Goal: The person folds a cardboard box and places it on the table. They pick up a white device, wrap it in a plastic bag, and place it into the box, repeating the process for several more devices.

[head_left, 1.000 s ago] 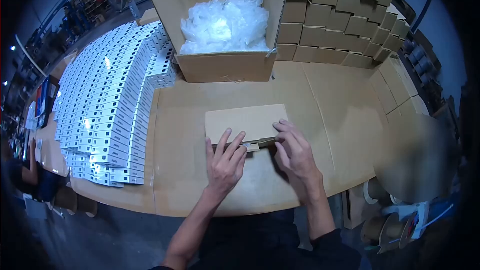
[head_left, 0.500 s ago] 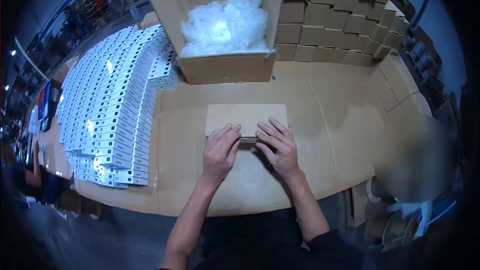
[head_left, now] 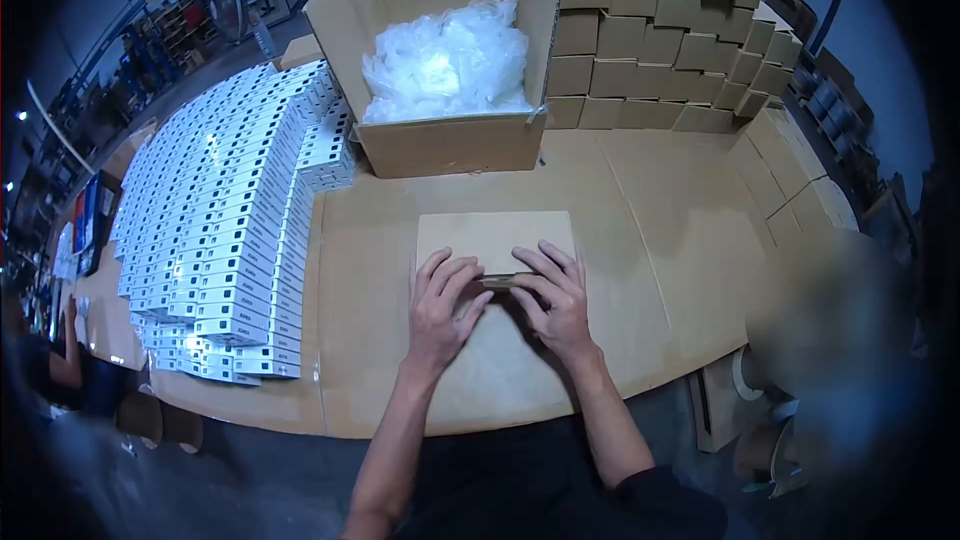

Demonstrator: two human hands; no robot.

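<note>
A flat, plain brown cardboard box (head_left: pixel 494 232) lies in front of me, with a narrow dark gap along its near edge. My left hand (head_left: pixel 440 305) grips the box's near left corner, fingers bent over the top and thumb low at the front side. At the near right corner my right hand (head_left: pixel 556 302) holds it the same way, fingertips on the lid and thumb below the edge. Both palms hide the front corners of the box.
Rows of small white printed boxes (head_left: pixel 215 210) are stacked at the left. Behind stands a large open carton (head_left: pixel 450 148) with clear plastic bags (head_left: pixel 450 60) in it. Brown cardboard boxes (head_left: pixel 650 60) form a wall at the back right. A person's arm (head_left: pixel 70 345) shows far left.
My left thumb has moved away from the fingers, lower on the box's front. The fingers of both hands have shifted slightly along the near edge. The view has tilted a little.
</note>
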